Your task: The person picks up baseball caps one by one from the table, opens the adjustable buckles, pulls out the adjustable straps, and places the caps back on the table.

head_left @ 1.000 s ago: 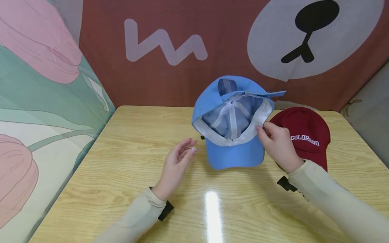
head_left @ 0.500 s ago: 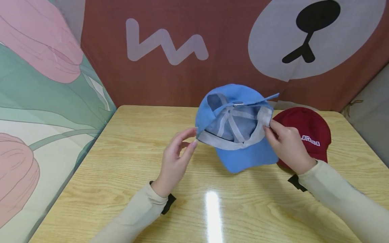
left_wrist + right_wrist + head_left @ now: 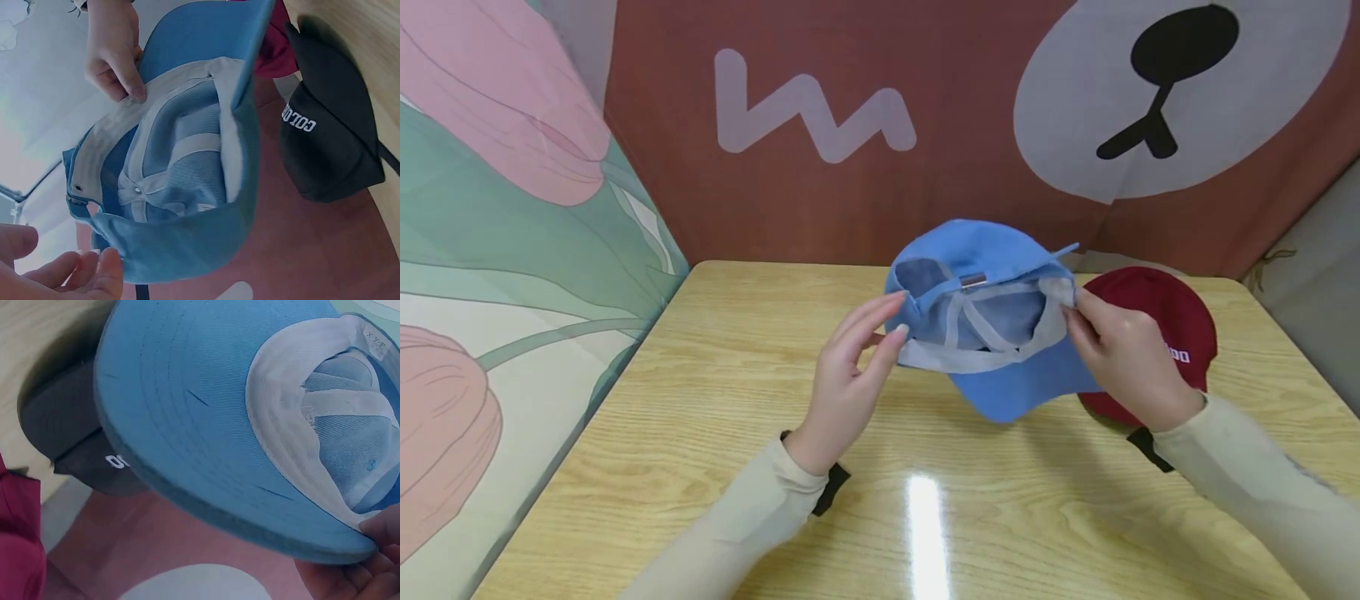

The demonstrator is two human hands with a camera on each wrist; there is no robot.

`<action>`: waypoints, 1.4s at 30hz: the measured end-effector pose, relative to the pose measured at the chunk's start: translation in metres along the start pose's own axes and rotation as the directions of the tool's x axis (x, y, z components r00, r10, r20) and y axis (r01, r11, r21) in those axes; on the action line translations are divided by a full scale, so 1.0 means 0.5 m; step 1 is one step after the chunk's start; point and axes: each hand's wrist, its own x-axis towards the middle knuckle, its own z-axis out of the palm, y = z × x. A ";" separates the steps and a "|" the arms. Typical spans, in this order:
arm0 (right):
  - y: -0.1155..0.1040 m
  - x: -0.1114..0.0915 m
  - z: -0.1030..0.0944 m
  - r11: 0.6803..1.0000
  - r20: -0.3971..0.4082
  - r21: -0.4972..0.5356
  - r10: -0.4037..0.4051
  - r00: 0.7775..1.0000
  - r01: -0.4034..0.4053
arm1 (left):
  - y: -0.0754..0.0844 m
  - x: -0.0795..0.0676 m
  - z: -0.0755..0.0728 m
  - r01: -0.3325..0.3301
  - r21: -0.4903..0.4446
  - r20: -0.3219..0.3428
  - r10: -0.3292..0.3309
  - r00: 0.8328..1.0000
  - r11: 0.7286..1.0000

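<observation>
A light blue baseball cap (image 3: 981, 243) is held up over the table, its inside turned towards me and its brim pointing down. My right hand (image 3: 1131, 358) pinches the white sweatband on the cap's right side. At the cap's left side, my left hand (image 3: 846, 375) has thumb and fingers spread apart, fingertips right at the edge by the back strap. The left wrist view shows those fingers (image 3: 106, 272) close against the outside of the crown, the thumb standing away. A metal buckle (image 3: 973, 281) sits on the back strap.
Behind my right hand a dark red cap (image 3: 1157, 308) with white lettering lies on the wooden table (image 3: 737, 367). A black cap (image 3: 331, 137) with white letters shows in both wrist views; in the head view the blue cap hides it. A printed cloth (image 3: 790, 208) hangs behind the table.
The blue cap has come lower and tilted, its brim swinging to the right. My left hand has moved up and right to its edge. My right hand has shifted slightly right, still pinching the cap.
</observation>
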 end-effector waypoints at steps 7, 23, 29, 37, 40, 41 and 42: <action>0.004 0.003 -0.009 0.997 -0.018 -0.031 -0.064 0.998 0.064 | 0.001 0.007 0.006 -0.001 0.061 0.027 -0.001 1.000 0.998; -0.009 0.017 -0.019 0.981 -0.015 -0.076 -0.183 0.983 0.181 | -0.003 0.006 0.019 0.281 0.075 0.133 -0.289 0.948 0.957; -0.014 0.021 -0.014 0.983 -0.014 -0.057 -0.176 0.984 0.175 | -0.012 0.014 0.012 0.447 -0.091 0.084 -0.440 0.894 0.890; -0.009 0.019 0.005 0.987 0.005 -0.018 -0.163 0.987 0.163 | -0.014 0.023 0.009 0.583 -0.364 0.082 -0.599 0.797 0.726; -0.003 0.020 0.012 0.985 -0.004 -0.024 -0.170 0.985 0.170 | -0.014 0.022 0.010 0.571 -0.454 0.104 -0.596 0.796 0.684; -0.002 0.020 0.015 0.986 -0.005 -0.028 -0.167 0.986 0.167 | -0.013 0.021 0.010 0.565 -0.483 0.114 -0.591 0.799 0.669; -0.001 0.021 0.016 0.986 -0.005 -0.032 -0.161 0.987 0.161 | -0.013 0.021 0.011 0.558 -0.508 0.124 -0.586 0.801 0.656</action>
